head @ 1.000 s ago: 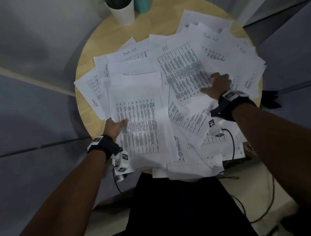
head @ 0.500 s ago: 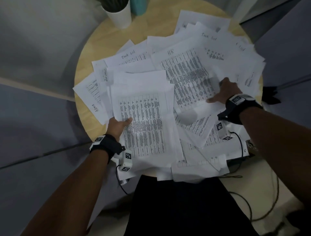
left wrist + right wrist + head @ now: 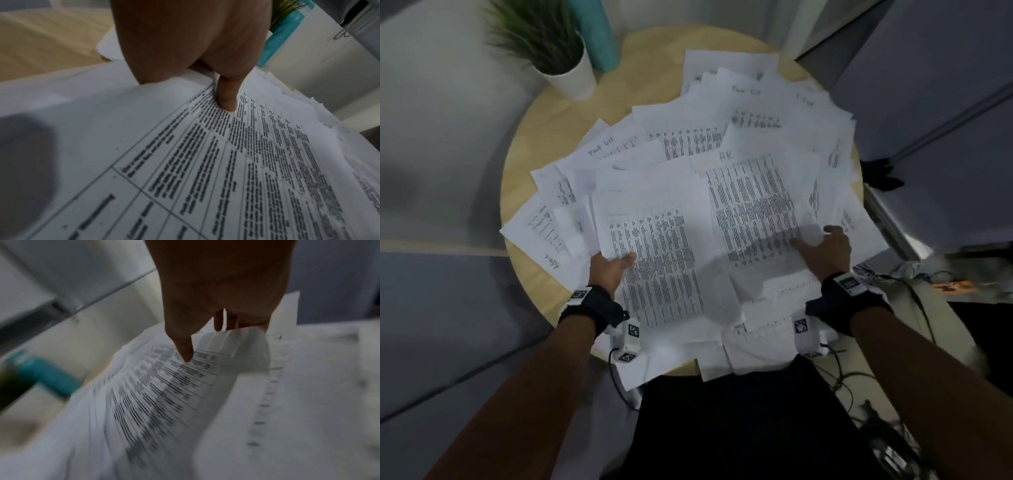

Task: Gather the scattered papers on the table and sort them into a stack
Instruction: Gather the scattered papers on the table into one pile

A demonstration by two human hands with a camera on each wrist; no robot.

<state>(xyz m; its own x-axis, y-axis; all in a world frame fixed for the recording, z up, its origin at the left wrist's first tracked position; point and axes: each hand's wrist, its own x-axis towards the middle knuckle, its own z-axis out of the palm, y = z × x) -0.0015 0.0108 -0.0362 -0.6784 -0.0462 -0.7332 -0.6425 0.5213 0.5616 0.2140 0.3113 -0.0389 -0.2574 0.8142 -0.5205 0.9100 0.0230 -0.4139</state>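
At table (image 3: 558,137) edge, hands (image 3: 610,267) (image 3: 825,250) grip papers (image 3: 664,274) (overhanging)

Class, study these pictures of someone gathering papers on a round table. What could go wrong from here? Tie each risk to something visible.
1. Overhanging sheets at the near edge of the table could slide off if the pile is dragged.
2. The right hand pinches the HR sheet by its curled edge; pulling might crease it.
3. The left hand grips its printed sheet at one edge; it may slip.
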